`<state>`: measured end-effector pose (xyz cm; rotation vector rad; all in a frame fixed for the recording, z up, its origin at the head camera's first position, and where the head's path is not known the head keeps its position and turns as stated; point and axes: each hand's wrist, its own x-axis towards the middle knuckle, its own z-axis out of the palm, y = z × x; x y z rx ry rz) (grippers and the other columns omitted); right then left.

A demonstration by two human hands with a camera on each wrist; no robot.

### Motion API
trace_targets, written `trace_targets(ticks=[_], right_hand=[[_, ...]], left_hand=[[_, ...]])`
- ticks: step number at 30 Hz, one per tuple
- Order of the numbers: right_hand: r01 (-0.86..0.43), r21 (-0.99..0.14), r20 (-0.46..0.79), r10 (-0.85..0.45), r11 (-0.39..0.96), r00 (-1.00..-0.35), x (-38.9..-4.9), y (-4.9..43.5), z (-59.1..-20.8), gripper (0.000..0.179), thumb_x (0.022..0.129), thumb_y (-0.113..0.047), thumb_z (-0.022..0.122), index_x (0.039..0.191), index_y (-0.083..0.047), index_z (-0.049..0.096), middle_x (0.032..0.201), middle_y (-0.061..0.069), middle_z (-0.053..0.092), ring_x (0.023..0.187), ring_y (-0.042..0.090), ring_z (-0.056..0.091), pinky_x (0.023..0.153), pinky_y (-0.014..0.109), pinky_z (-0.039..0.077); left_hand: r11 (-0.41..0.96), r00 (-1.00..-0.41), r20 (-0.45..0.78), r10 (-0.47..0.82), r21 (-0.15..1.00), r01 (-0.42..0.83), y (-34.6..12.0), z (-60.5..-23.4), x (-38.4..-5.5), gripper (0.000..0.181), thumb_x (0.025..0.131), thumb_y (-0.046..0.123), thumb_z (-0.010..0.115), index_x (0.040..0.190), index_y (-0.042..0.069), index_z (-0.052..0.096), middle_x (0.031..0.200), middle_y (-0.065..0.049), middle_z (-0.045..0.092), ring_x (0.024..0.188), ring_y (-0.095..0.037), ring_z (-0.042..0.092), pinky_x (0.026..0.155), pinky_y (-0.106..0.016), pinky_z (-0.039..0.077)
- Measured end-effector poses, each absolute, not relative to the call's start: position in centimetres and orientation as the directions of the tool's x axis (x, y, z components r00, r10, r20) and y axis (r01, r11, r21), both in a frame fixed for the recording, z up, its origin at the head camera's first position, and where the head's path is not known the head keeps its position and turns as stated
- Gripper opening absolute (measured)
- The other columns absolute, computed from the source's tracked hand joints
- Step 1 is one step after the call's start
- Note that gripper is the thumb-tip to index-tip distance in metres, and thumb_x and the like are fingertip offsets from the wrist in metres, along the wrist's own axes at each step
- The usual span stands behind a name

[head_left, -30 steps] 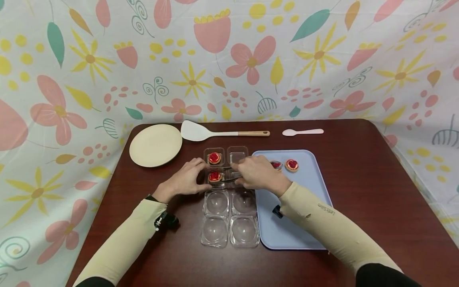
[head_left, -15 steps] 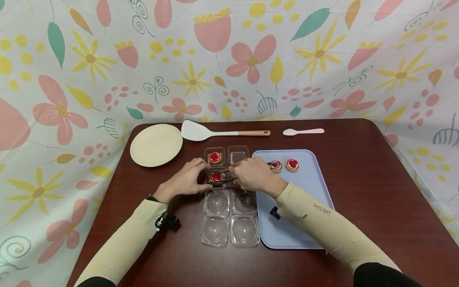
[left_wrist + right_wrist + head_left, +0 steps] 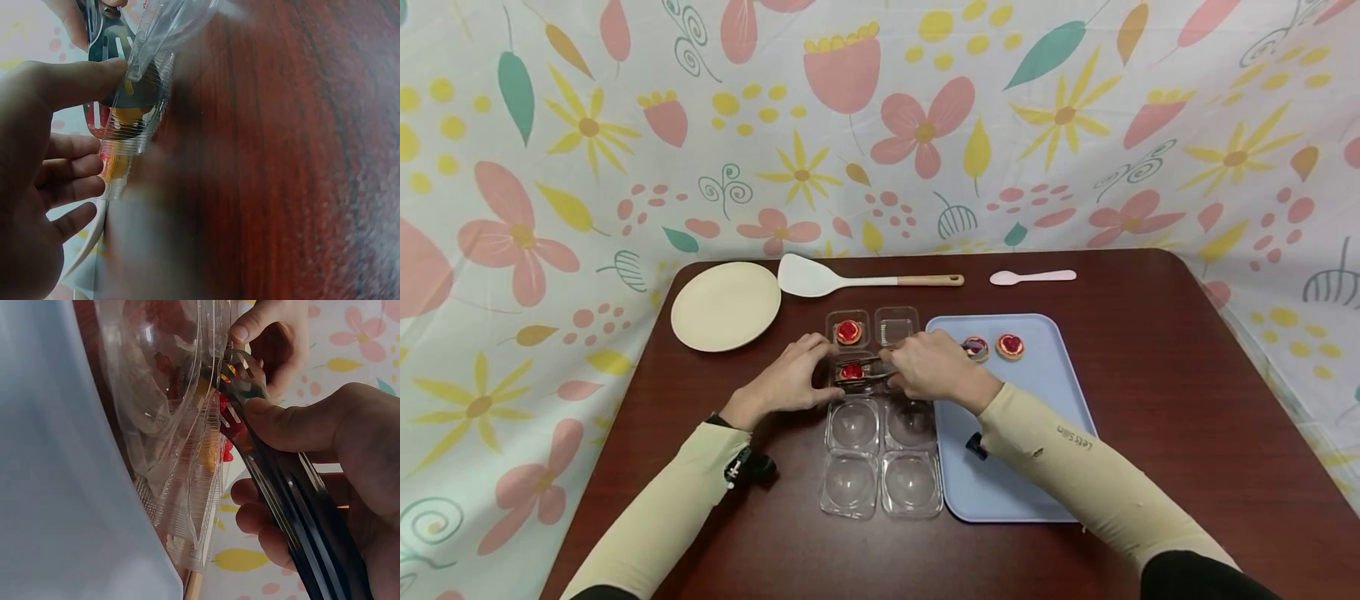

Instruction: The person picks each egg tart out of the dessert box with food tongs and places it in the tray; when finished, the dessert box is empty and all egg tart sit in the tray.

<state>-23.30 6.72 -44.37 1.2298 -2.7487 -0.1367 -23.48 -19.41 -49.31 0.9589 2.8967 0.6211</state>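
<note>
My right hand (image 3: pixel 934 367) grips dark slotted tongs (image 3: pixel 290 487). Their tips sit around a red-topped tart (image 3: pixel 852 372) in the near left cup of a clear plastic container (image 3: pixel 897 327). At that cup's left side, my left hand (image 3: pixel 786 375) holds the container, thumb at the near corner and fingers farther back. Its thumb lies against the plastic in the left wrist view. Another red tart (image 3: pixel 848 332) sits in the far left cup. The far right cup holds nothing, and my right hand partly covers the near right one. The domed lid (image 3: pixel 880 458) lies folded open toward me.
On the right, a blue tray (image 3: pixel 1015 467) carries a tart (image 3: pixel 1010 346) and another tart (image 3: pixel 976 348) partly behind the tongs' end. Along the back lie a cream plate (image 3: pixel 726 307), a white spatula (image 3: pixel 808 275) with a wooden handle, and a pink spoon (image 3: pixel 1033 277).
My right hand and the tongs have shifted slightly left, and the tongs' tips have settled around the near left tart. The left hand stays at the container.
</note>
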Motion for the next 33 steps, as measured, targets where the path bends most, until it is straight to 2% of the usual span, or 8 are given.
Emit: trace_targets(ticks=[6, 13, 19, 33], right_hand=[[-0.74, 0.133, 0.083, -0.751, 0.66, -0.655, -23.3, 6.8, -44.4, 0.024, 0.082, -0.04, 0.075, 0.089, -0.02, 0.064, 0.067, 0.0, 0.064, 0.055, 0.023, 0.062, 0.042, 0.041, 0.046], [-0.737, 0.109, 0.071, -0.745, 0.667, -0.663, -23.3, 7.2, -44.1, 0.028, 0.083, -0.043, 0.073, 0.096, -0.019, 0.066, 0.073, -0.003, 0.065, 0.059, 0.023, 0.064, 0.045, 0.041, 0.048], [-0.738, 0.104, 0.105, -0.745, 0.667, -0.659, -23.1, 7.9, -43.7, 0.028, 0.083, -0.043, 0.074, 0.096, -0.02, 0.065, 0.073, -0.002, 0.065, 0.058, 0.026, 0.063, 0.044, 0.042, 0.046], [-0.738, 0.058, 0.176, -0.734, 0.672, -0.655, -22.5, 10.0, -42.2, 0.029, 0.084, -0.04, 0.073, 0.103, -0.02, 0.068, 0.073, -0.004, 0.064, 0.061, 0.022, 0.063, 0.041, 0.038, 0.042]], left_hand=[[0.73, -0.808, 0.089, 0.583, 0.379, 0.569, -19.4, -49.2, -23.5, 0.066, 0.078, 0.047, 0.078, 0.125, 0.004, 0.06, 0.117, -0.006, 0.055, 0.113, -0.022, 0.049, 0.096, -0.046, 0.041], [0.724, -0.804, 0.113, 0.584, 0.376, 0.579, -19.2, -49.3, -23.5, 0.063, 0.077, 0.045, 0.079, 0.122, 0.005, 0.061, 0.116, -0.005, 0.055, 0.113, -0.022, 0.051, 0.094, -0.045, 0.043], [0.727, -0.808, 0.11, 0.579, 0.379, 0.572, -19.2, -49.7, -23.3, 0.062, 0.077, 0.045, 0.079, 0.122, 0.006, 0.061, 0.116, -0.004, 0.055, 0.113, -0.022, 0.05, 0.094, -0.045, 0.043], [0.725, -0.805, 0.122, 0.581, 0.374, 0.579, -19.3, -49.6, -23.3, 0.064, 0.077, 0.046, 0.079, 0.122, 0.005, 0.061, 0.116, -0.006, 0.055, 0.114, -0.024, 0.051, 0.096, -0.047, 0.042]])
